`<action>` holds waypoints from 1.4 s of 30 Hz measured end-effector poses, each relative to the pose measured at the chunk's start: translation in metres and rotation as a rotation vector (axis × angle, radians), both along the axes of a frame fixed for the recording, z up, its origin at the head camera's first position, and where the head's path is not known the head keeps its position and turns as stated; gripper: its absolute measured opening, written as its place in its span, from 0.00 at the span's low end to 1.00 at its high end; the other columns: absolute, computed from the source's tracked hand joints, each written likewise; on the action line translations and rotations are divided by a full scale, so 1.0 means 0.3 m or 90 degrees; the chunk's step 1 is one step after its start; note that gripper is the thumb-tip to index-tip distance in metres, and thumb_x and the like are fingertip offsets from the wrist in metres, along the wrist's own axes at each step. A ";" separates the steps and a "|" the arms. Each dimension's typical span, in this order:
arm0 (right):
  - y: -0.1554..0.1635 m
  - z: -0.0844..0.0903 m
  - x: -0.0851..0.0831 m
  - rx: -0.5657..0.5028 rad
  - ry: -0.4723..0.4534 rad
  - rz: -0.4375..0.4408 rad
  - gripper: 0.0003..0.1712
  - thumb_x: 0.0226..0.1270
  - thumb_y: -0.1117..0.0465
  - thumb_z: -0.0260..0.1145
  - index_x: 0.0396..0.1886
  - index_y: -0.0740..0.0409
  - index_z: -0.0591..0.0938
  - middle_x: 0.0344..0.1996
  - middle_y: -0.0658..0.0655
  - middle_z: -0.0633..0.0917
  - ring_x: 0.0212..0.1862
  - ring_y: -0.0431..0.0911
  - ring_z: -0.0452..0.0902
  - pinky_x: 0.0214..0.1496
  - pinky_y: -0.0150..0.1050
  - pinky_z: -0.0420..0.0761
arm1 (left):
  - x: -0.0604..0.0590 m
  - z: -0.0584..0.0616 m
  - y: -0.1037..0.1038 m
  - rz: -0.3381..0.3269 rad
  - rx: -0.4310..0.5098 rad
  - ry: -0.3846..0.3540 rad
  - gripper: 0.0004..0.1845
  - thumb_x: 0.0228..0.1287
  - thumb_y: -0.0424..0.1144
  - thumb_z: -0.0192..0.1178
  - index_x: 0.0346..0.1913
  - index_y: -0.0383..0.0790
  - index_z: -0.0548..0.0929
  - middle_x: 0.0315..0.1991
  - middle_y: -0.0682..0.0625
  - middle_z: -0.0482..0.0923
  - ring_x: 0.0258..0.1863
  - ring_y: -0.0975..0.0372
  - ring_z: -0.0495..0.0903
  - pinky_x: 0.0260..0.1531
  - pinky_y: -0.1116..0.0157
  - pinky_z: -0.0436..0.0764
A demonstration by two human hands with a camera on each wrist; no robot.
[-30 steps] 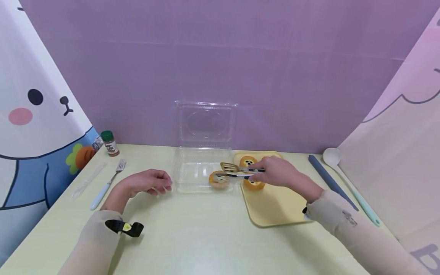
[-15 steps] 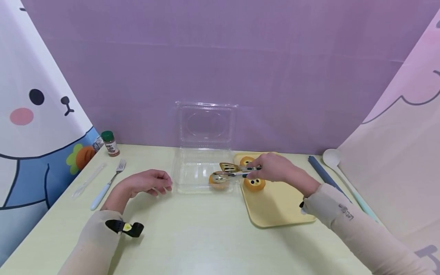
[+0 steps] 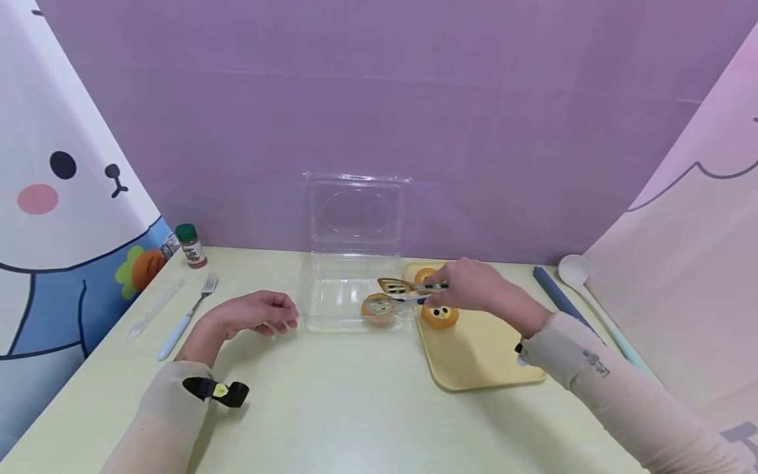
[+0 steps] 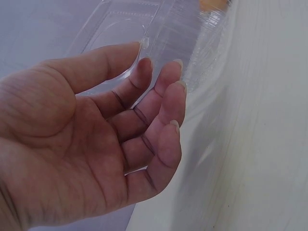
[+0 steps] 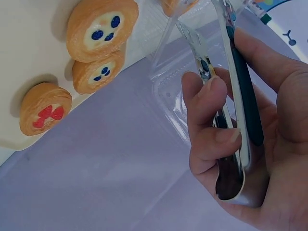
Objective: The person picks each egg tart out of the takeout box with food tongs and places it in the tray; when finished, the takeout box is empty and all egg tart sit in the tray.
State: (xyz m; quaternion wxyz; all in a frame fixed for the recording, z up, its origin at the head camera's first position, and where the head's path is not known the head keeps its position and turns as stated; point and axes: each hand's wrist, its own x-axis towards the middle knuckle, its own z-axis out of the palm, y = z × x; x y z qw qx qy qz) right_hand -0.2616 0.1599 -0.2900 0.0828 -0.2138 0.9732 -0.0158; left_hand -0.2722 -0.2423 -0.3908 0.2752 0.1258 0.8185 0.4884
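Observation:
My right hand (image 3: 464, 284) grips metal tongs (image 5: 243, 106) by their dark-padded arms, above the left edge of the yellow tray (image 3: 485, 362). The tongs' slotted ends reach left over a clear plastic clamshell box (image 3: 331, 289), spread apart. One lies over a round pastry (image 3: 379, 318) in the box's right front corner; contact is unclear. On the tray sit a pastry with blue dots (image 5: 103, 30), another blue-dotted one (image 5: 98, 74) and one with a red topping (image 5: 45, 109). My left hand (image 3: 254, 313) is left of the box, fingers loosely bent, holding nothing.
The box lid (image 3: 358, 214) stands raised against the purple backdrop. At left are a blue-handled fork (image 3: 186, 317), a clear plastic fork (image 3: 155, 309) and a green-capped spice jar (image 3: 192, 247). A dark blue stick-like item (image 3: 562, 297) and a white spoon (image 3: 574, 270) lie at right.
My right hand has shifted slightly up and left, and the tongs' ends stand a little wider apart. More of the front tray pastry shows. The pastry in the box and my left hand stay put.

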 end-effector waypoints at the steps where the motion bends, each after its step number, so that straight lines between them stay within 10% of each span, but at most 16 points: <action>1: -0.001 0.002 0.000 0.000 -0.003 -0.003 0.29 0.62 0.40 0.70 0.61 0.43 0.83 0.56 0.52 0.87 0.53 0.52 0.83 0.48 0.51 0.81 | 0.000 -0.001 0.000 -0.001 0.000 0.001 0.13 0.75 0.42 0.55 0.49 0.35 0.78 0.46 0.46 0.83 0.46 0.55 0.81 0.45 0.59 0.80; 17: 0.014 -0.014 -0.022 -0.005 -0.025 0.021 0.28 0.64 0.41 0.69 0.60 0.47 0.84 0.55 0.51 0.87 0.49 0.47 0.83 0.46 0.47 0.80 | -0.003 -0.005 -0.001 0.004 -0.004 -0.001 0.12 0.75 0.42 0.55 0.49 0.35 0.78 0.46 0.46 0.82 0.46 0.55 0.81 0.45 0.59 0.80; 28: -0.013 -0.002 -0.040 0.002 -0.109 -0.030 0.27 0.65 0.43 0.69 0.62 0.44 0.82 0.37 0.50 0.86 0.22 0.44 0.80 0.26 0.38 0.76 | -0.009 -0.007 -0.003 0.002 0.001 0.002 0.13 0.74 0.42 0.56 0.48 0.35 0.78 0.45 0.46 0.82 0.46 0.54 0.81 0.45 0.59 0.80; 42: -0.030 0.014 -0.052 -0.007 -0.135 -0.027 0.26 0.66 0.44 0.68 0.62 0.46 0.83 0.53 0.52 0.86 0.15 0.42 0.75 0.21 0.37 0.74 | -0.005 -0.004 0.001 0.007 0.005 0.004 0.13 0.74 0.43 0.57 0.48 0.35 0.78 0.45 0.46 0.82 0.46 0.54 0.81 0.45 0.58 0.80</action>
